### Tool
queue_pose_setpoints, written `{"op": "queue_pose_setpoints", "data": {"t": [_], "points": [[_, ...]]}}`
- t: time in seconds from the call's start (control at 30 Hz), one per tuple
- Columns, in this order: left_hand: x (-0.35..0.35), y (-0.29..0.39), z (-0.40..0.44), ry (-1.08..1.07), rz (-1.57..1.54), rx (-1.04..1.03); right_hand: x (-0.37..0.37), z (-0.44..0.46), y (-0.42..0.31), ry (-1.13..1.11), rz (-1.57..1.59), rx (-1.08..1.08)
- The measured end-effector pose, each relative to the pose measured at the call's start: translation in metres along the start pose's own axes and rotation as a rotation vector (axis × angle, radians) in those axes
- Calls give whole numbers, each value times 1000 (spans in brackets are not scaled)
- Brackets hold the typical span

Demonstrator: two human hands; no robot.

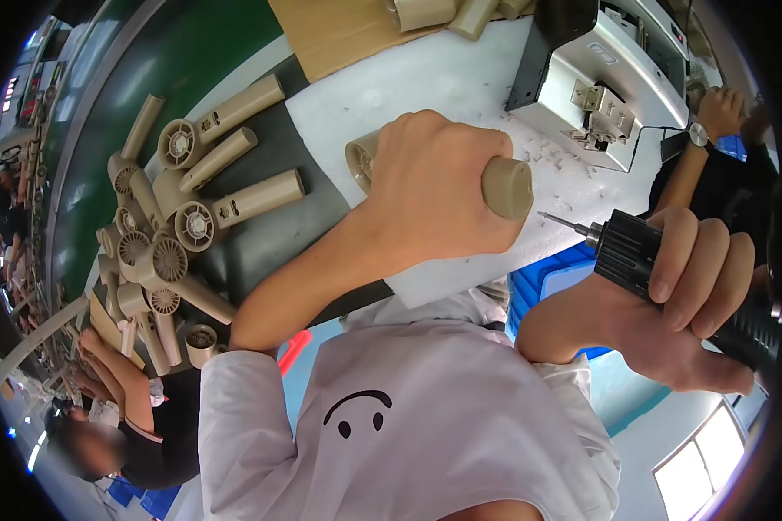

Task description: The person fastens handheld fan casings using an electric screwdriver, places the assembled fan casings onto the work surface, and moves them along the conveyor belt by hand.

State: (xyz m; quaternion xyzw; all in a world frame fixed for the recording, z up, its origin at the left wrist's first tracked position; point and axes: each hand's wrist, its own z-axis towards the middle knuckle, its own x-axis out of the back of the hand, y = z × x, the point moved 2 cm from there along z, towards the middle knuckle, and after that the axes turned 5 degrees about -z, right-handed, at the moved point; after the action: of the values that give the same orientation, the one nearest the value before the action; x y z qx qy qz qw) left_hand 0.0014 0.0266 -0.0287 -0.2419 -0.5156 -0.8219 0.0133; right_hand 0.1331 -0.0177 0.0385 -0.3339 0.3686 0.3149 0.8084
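My left hand (443, 187) is wrapped round the handle of a beige fan-like housing (507, 188) over the white table mat (330, 108). The handle's end sticks out on the right of the fist, and the round head (360, 161) shows on its left. In my right hand (699, 278) is a black electric screwdriver (627, 253), its fingers closed round the body. The thin metal bit points left at the handle's end, with a small gap between them.
Several beige housings (195, 224) are piled at the left. A metal screw machine (595, 95) stands at the upper right, with small screws scattered beside it. Cardboard (330, 35) carries more beige parts. Other people sit at the lower left and right; a blue crate (556, 278) is below.
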Motion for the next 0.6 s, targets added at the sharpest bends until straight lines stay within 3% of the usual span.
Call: {"op": "queue_pose_setpoints", "data": {"t": [0.13, 0.17, 0.23, 0.47, 0.57, 0.6], "points": [[-1, 1, 1, -43, 81, 48, 5, -3, -9, -32, -401, 53], [-2, 3, 2, -41, 78, 51, 9, -1, -14, -30, -400, 54], [0, 3, 2, -66, 82, 59, 16, 6, -16, -237, -401, -132], [-5, 7, 1, -183, 133, 201, 25, 10, -10, -297, -296, -167], [-8, 2, 3, -79, 148, 47, 27, 16, -12, -389, -332, -117], [-9, 1, 5, -46, 202, 15, 31, 20, -11, -303, -288, -125]]}}
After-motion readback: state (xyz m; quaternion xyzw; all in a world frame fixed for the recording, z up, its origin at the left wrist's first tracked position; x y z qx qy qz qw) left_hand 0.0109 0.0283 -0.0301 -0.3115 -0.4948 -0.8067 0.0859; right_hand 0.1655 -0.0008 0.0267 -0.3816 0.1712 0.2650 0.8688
